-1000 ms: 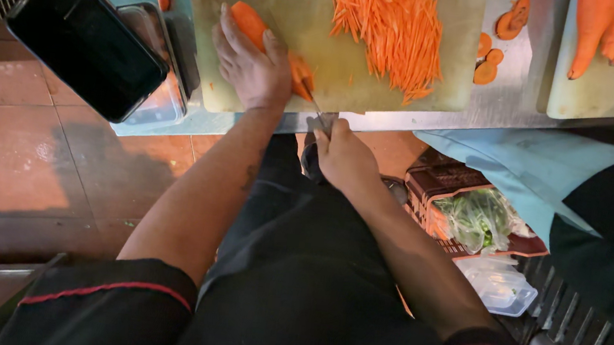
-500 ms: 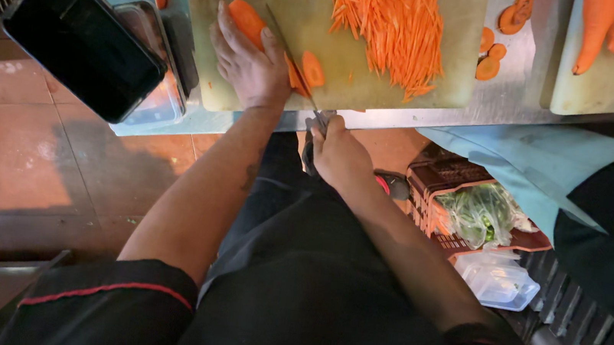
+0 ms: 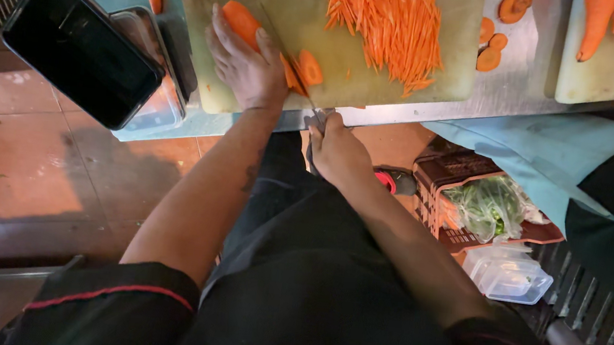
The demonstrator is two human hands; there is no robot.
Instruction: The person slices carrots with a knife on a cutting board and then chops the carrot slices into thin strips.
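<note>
On the cutting board (image 3: 264,6), our left hand (image 3: 246,65) presses fingers together over a carrot (image 3: 243,23) (slices beside it). Our right hand (image 3: 336,149) is clamped around the knife (image 3: 289,59), blade against the carrot.

Knife handle (image 3: 317,127) hidden inside right hand (image 3: 336,149).

single head-worn view, steeply downward and close over cutting board (image 3: 277,30) and floor (image 3: 23,163)

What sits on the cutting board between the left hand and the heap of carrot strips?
In the head view, a knife blade and carrot slices lie between the left hand and the carrot strips.
</note>
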